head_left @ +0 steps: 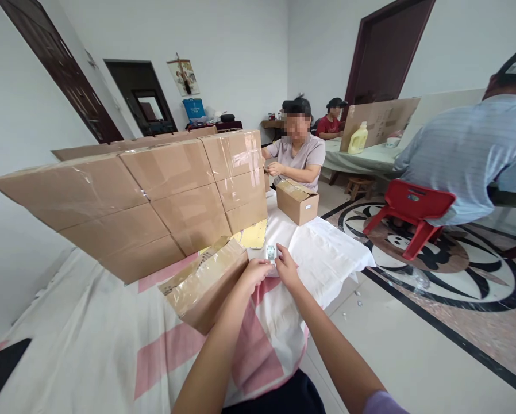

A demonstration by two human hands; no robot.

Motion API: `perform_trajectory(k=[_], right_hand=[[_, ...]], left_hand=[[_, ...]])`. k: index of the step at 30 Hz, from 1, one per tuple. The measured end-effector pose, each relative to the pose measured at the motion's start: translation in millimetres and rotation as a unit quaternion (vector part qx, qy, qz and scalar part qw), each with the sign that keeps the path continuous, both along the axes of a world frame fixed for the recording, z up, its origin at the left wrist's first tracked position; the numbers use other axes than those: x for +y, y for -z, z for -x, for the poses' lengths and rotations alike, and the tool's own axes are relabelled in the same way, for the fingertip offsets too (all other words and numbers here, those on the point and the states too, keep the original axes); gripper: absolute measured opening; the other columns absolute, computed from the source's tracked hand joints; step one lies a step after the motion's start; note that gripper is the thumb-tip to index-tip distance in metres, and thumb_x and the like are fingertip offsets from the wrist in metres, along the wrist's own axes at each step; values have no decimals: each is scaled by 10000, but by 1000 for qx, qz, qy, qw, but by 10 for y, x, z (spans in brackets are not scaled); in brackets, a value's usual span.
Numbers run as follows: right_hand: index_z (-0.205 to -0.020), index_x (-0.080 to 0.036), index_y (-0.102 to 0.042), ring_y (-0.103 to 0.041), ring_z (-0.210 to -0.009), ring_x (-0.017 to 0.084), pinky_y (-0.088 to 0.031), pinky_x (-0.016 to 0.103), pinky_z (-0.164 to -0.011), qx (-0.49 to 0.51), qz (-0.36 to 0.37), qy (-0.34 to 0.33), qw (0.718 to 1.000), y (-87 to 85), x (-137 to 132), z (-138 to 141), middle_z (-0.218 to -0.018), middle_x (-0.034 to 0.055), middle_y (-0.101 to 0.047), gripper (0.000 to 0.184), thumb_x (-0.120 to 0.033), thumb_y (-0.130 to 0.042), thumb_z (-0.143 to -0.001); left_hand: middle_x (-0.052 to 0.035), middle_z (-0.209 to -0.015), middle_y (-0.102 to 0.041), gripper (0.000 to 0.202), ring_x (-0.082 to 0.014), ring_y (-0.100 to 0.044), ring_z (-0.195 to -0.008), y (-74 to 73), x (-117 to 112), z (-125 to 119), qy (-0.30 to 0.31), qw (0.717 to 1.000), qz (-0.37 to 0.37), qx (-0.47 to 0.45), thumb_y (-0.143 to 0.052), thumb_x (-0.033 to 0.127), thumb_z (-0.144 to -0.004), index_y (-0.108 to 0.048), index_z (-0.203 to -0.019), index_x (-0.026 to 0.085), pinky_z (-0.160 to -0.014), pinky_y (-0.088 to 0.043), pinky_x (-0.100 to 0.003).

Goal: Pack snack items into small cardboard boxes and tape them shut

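Between my two hands is a small, flat, whitish item with a greenish-grey middle [271,252], too small to name. My left hand [258,272] pinches its lower left edge. Fingers of my right hand [285,265] are closed at its right side. Both hands are held over the cloth-covered table [327,241]. Just left of my left hand lies an open-topped cardboard box [212,282], its flaps taped and what is inside hidden. A yellow sheet [251,234] lies beyond my hands, partly under the cardboard.
Stacked, taped cardboard boxes [176,195] form a wall along the left. Across the table a person [299,152] handles something near a smaller cardboard box [299,201]. At right, another person [460,155] sits on a red plastic chair [419,198]. A yellow bottle [358,139] stands on the far table.
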State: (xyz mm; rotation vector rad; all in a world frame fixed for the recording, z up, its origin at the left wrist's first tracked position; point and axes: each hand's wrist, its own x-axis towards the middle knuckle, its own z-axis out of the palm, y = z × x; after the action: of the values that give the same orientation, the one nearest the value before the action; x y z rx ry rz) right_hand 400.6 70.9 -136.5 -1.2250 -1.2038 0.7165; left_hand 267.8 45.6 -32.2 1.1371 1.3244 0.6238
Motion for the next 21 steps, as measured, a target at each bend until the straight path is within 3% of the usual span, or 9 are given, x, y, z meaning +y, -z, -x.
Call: perform_trajectory(k=[3,9,15,21], right_hand=[[-1384,-192,-550,-540,-1306,275,-366,480,-1175,-5,0,2,1000,12,8,3,-1452,103,-560,591,-254,-492,-799],[-1423,-203,-537,-474,-1399,265,-306,479,-1222,-13,2,-10,1000,2,12,18,-1500,79,-525,604,-276,-472,-827],[-1443,-196,-513,-441,-1431,257,-301,475,-1228,-4,0,-18,1000,-3,8,29,-1516,81,-508,616,-264,-455,-834],[-1433,-199,-518,-458,-1418,250,-311,464,-1223,-3,4,-15,1000,-14,10,29,-1511,84,-513,606,-252,-461,-832]], left_hand=[[101,-586,-340,176,-37,-210,-424,-68,96,-1,5,997,73,-17,-606,268,-959,-550,-846,146,-384,-160,-180],[94,-608,-356,236,-26,-212,-424,-143,202,-56,-29,989,137,-36,-583,299,-986,-533,-819,141,-356,-165,-161],[84,-627,-407,234,-28,-262,-429,-100,197,-209,-91,989,100,-53,-580,331,-990,-558,-860,137,-363,-218,-156],[90,-614,-383,231,-27,-238,-427,-45,15,-183,-115,990,75,-44,-600,299,-977,-543,-821,138,-360,-184,-160]])
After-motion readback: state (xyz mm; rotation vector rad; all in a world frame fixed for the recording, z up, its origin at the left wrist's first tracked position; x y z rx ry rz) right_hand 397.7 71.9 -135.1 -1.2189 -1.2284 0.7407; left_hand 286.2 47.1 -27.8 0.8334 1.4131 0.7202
